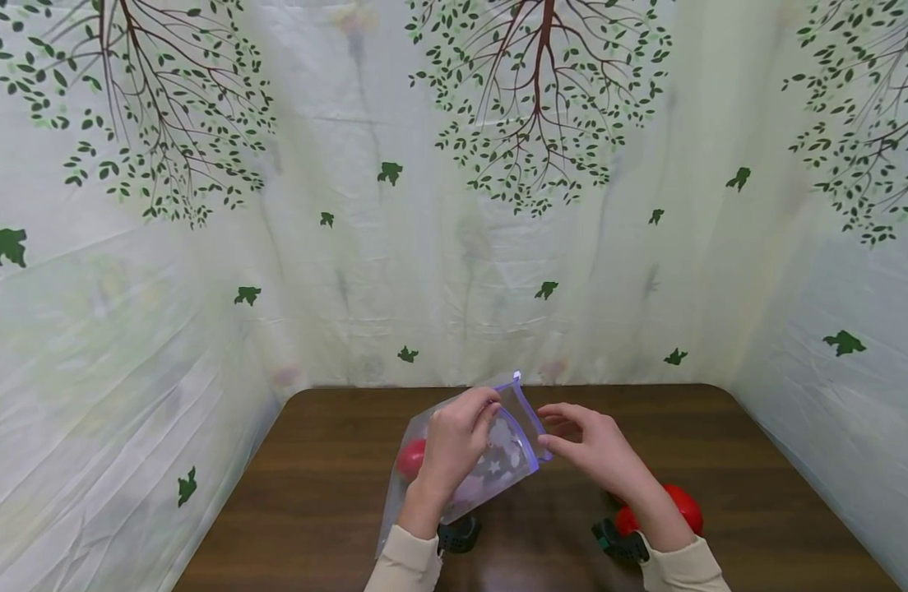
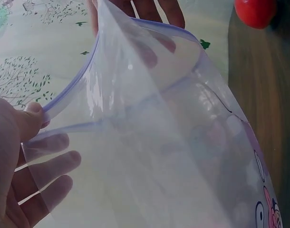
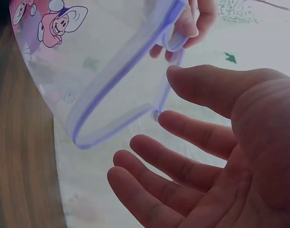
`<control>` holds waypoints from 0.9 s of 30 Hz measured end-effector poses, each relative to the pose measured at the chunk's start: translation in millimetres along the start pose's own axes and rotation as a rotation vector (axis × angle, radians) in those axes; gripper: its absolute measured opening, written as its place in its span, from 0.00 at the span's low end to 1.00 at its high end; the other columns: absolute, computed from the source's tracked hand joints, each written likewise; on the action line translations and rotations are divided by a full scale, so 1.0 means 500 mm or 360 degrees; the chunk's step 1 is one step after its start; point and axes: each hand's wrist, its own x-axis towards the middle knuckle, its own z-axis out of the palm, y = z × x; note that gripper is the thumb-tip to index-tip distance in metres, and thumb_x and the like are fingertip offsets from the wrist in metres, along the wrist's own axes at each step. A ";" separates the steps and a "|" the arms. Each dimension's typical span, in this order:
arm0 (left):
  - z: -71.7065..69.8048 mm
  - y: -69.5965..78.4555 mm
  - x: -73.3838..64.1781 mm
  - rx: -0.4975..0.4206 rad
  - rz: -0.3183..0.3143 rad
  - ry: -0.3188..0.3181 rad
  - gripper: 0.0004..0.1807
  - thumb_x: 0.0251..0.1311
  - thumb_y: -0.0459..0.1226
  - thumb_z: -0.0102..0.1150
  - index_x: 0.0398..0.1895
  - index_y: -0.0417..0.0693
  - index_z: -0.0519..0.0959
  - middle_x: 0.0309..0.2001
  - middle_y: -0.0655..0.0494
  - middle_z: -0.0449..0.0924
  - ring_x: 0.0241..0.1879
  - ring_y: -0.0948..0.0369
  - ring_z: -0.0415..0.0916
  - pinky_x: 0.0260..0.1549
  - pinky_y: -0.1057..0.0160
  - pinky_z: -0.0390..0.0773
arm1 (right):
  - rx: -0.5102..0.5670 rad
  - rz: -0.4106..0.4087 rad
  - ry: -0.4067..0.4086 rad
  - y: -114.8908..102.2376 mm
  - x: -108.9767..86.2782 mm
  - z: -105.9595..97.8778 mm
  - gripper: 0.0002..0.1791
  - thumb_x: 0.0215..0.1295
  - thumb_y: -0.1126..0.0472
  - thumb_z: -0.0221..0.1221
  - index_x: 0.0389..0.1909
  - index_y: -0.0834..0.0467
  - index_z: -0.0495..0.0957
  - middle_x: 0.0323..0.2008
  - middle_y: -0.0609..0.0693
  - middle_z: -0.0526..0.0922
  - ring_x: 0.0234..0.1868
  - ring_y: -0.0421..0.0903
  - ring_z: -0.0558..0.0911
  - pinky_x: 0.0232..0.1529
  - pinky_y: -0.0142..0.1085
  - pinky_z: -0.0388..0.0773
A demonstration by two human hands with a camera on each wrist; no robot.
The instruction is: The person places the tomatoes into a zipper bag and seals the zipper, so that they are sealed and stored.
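Wood-grain tabletop (image 1: pixel 291 493), round red thing (image 1: pixel 685 508) toward its right edge; your left hand (image 1: pixel 456 436) pinches that filmy see-through bag (image 2: pixel 140 156), right hand (image 1: pixel 598 448) fingers spread.

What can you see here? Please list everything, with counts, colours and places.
Bag: one, clear with purple rim, between the hands
Round things: at least two, red; one at the bag's left side, inside or behind unclear, another by the right forearm
Table: one, brown, below the hands
Backdrop: one, whitish, around the table
Tree prints: three, brown and green, high on the backdrop
Leaf prints: several, green, scattered lower
Wrist cameras: two, dark, one per wrist
Sleeves: two, cream, on the forearms
Left hand: one, pinching the bag's rim
Right hand: one, beside the rim
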 end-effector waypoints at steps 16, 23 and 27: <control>-0.001 0.002 0.004 -0.0016 -0.0011 -0.0019 0.07 0.66 0.37 0.66 0.45 0.50 0.82 0.40 0.61 0.84 0.38 0.66 0.81 0.44 0.64 0.82 | -0.0190 -0.0077 0.0114 0.019 -0.027 -0.034 0.25 0.60 0.42 0.70 0.58 0.43 0.79 0.51 0.37 0.82 0.48 0.40 0.83 0.49 0.40 0.81; -0.001 0.002 0.007 0.0026 0.0003 -0.0059 0.05 0.63 0.36 0.68 0.40 0.50 0.82 0.35 0.62 0.82 0.35 0.64 0.78 0.45 0.59 0.80 | -0.0249 -0.0030 0.0130 0.030 -0.032 -0.049 0.24 0.62 0.49 0.70 0.58 0.45 0.79 0.51 0.40 0.82 0.49 0.43 0.83 0.52 0.46 0.81; -0.001 0.002 0.007 0.0036 -0.0002 -0.0095 0.05 0.63 0.36 0.68 0.39 0.51 0.81 0.33 0.64 0.79 0.33 0.66 0.74 0.43 0.62 0.80 | -0.0257 0.0006 0.0134 0.039 -0.035 -0.060 0.24 0.62 0.52 0.70 0.59 0.46 0.79 0.52 0.43 0.82 0.50 0.46 0.83 0.52 0.50 0.80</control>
